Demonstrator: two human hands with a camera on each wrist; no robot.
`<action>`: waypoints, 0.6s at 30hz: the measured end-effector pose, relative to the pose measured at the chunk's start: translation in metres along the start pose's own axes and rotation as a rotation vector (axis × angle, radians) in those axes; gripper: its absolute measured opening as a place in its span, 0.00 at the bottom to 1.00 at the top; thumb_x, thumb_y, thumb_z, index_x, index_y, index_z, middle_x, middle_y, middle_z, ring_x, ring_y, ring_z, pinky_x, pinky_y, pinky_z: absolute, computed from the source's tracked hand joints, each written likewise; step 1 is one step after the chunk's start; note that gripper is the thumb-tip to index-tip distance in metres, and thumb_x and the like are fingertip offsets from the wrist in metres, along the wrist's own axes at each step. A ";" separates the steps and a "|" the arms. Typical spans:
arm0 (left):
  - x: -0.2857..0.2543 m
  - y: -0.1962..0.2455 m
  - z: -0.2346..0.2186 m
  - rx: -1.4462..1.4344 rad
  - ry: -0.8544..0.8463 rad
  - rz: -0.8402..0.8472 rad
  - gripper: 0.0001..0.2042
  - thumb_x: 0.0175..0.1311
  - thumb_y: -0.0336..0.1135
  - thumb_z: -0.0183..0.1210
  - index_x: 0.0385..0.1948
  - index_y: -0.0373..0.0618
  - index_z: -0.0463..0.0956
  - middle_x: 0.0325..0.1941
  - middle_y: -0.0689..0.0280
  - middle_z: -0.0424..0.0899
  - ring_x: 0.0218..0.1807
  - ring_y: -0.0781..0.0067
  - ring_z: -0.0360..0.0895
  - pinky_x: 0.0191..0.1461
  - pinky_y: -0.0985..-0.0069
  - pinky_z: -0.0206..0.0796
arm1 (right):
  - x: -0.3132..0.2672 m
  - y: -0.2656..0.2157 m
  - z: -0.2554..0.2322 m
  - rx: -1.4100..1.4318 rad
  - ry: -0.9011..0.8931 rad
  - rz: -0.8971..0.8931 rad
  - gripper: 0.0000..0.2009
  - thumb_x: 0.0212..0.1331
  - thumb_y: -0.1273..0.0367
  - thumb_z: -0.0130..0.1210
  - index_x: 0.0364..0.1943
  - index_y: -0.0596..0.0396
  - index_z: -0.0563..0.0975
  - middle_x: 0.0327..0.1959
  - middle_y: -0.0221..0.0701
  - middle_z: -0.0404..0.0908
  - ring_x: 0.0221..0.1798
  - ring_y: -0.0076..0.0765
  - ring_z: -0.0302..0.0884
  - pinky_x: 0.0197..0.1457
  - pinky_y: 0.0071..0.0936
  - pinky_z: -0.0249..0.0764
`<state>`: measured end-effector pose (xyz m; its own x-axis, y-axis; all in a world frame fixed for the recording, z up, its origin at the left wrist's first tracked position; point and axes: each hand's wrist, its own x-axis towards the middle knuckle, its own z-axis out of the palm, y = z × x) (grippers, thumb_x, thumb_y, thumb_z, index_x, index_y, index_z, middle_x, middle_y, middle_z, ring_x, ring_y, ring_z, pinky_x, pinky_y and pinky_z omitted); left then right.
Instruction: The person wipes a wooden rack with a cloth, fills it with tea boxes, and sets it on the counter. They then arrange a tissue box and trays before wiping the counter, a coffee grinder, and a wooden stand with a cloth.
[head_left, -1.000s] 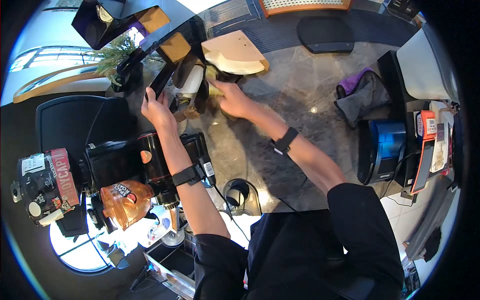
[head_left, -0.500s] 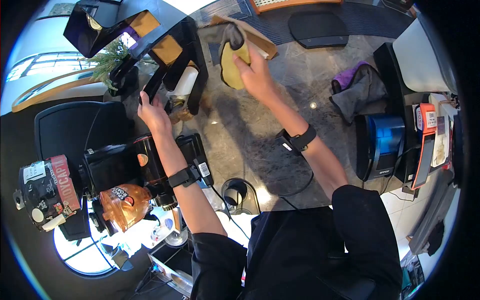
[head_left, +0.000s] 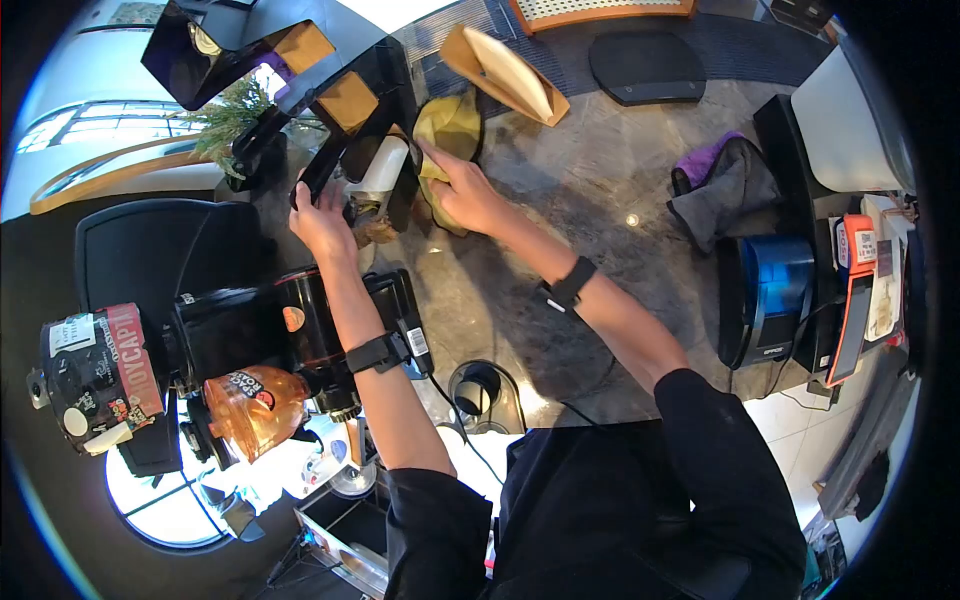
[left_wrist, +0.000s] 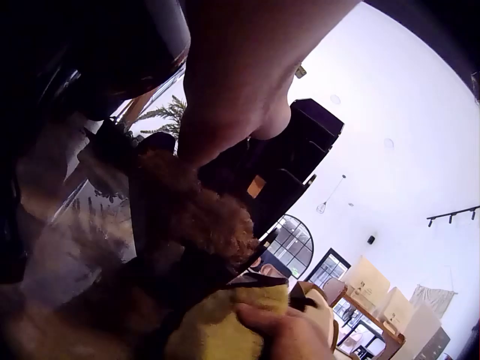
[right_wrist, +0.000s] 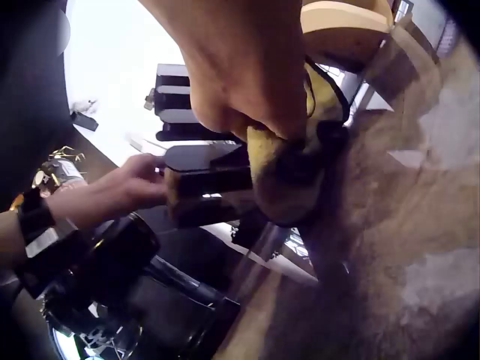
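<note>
A black holder with several compartments [head_left: 388,75] stands at the counter's far left side in the head view. The left hand [head_left: 325,222] grips its near left edge with curled fingers; this hand also shows in the right wrist view [right_wrist: 139,184]. On the holder's right side, the right hand [head_left: 470,198] pinches a yellow and grey cloth [head_left: 450,130] against the wall. The right wrist view has the cloth [right_wrist: 285,176] bunched under the right hand [right_wrist: 247,67]. A white cylinder [head_left: 380,165] lies between the hands, near a brown, rough-looking thing [left_wrist: 217,225].
Behind the cloth, a tan box with pale sheets [head_left: 505,75] stands near a black flat board [head_left: 648,68]. A grey and purple cloth [head_left: 725,190] lies to the right, beside a blue and black device [head_left: 768,300]. Black machines with an orange hopper [head_left: 255,408] stand at left.
The right hand swung away to the right with the cloth, then came back left against the holder. The tan box has turned and shifted up and right. The left hand keeps its grip.
</note>
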<state>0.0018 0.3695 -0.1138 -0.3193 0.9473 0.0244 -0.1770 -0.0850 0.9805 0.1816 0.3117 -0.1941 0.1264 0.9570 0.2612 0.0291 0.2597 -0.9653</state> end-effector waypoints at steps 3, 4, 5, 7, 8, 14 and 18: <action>-0.005 0.005 0.005 0.002 -0.014 0.018 0.18 0.72 0.36 0.47 0.56 0.31 0.67 0.53 0.57 0.73 0.54 0.63 0.72 0.60 0.61 0.66 | 0.008 0.012 0.013 0.064 -0.113 0.051 0.32 0.51 0.81 0.49 0.66 0.60 0.62 0.63 0.52 0.68 0.68 0.54 0.63 0.67 0.35 0.61; -0.003 0.004 0.002 0.011 -0.016 0.008 0.18 0.72 0.36 0.47 0.56 0.31 0.68 0.54 0.57 0.73 0.54 0.63 0.72 0.61 0.63 0.66 | 0.003 0.009 0.016 0.019 -0.075 -0.064 0.32 0.51 0.81 0.49 0.66 0.60 0.62 0.64 0.51 0.68 0.69 0.52 0.62 0.69 0.34 0.59; -0.002 0.003 0.002 0.017 -0.016 -0.003 0.18 0.72 0.36 0.47 0.55 0.31 0.68 0.54 0.57 0.73 0.53 0.64 0.73 0.61 0.65 0.65 | -0.002 0.005 0.019 0.008 -0.075 -0.138 0.32 0.52 0.82 0.49 0.67 0.60 0.62 0.65 0.51 0.67 0.69 0.50 0.62 0.69 0.33 0.59; -0.001 0.001 0.002 0.006 0.012 -0.006 0.18 0.71 0.35 0.47 0.55 0.33 0.69 0.53 0.58 0.74 0.52 0.65 0.73 0.61 0.68 0.64 | -0.008 -0.003 0.019 0.051 -0.075 -0.169 0.31 0.53 0.81 0.49 0.67 0.60 0.61 0.65 0.51 0.66 0.70 0.49 0.61 0.70 0.33 0.58; -0.001 0.000 0.002 0.013 0.013 -0.015 0.18 0.70 0.35 0.47 0.55 0.33 0.70 0.52 0.58 0.75 0.52 0.66 0.73 0.60 0.69 0.64 | -0.002 0.000 0.017 0.049 -0.081 -0.175 0.31 0.53 0.81 0.49 0.67 0.60 0.61 0.65 0.51 0.66 0.70 0.49 0.61 0.70 0.33 0.58; -0.001 0.002 0.006 0.021 0.077 -0.058 0.20 0.66 0.36 0.51 0.57 0.36 0.71 0.53 0.58 0.76 0.53 0.66 0.75 0.58 0.71 0.63 | 0.040 0.021 0.006 -0.080 0.179 -0.062 0.31 0.56 0.77 0.50 0.68 0.60 0.59 0.65 0.55 0.64 0.70 0.53 0.61 0.68 0.34 0.60; -0.006 0.005 0.012 0.056 0.118 -0.030 0.20 0.65 0.35 0.52 0.56 0.35 0.72 0.52 0.57 0.77 0.53 0.66 0.74 0.59 0.71 0.62 | 0.041 -0.024 -0.023 -0.108 0.345 0.110 0.30 0.57 0.77 0.48 0.68 0.60 0.60 0.60 0.53 0.71 0.58 0.57 0.73 0.60 0.39 0.67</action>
<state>0.0138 0.3671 -0.1068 -0.4224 0.9061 -0.0247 -0.1372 -0.0370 0.9899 0.2086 0.3417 -0.1601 0.4609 0.8735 0.1565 0.0988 0.1247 -0.9873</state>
